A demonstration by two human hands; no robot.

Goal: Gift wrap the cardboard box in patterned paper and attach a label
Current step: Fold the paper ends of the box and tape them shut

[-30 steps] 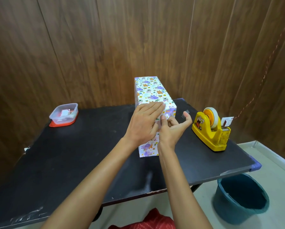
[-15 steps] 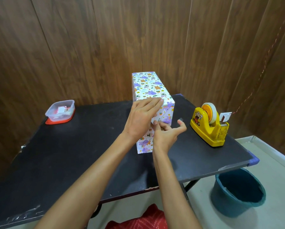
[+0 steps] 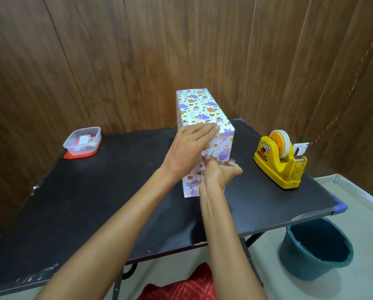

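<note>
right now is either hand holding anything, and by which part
The right hand holds a clear tape strip by one end; left hand presses flat on the wrapped box.

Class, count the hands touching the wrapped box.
2. The left hand lies flat over the box's near top edge; the right hand touches its end face just below. None seems hidden.

right hand (image 3: 219, 174) drawn in, against wrapped box's (image 3: 200, 109) near end
</note>
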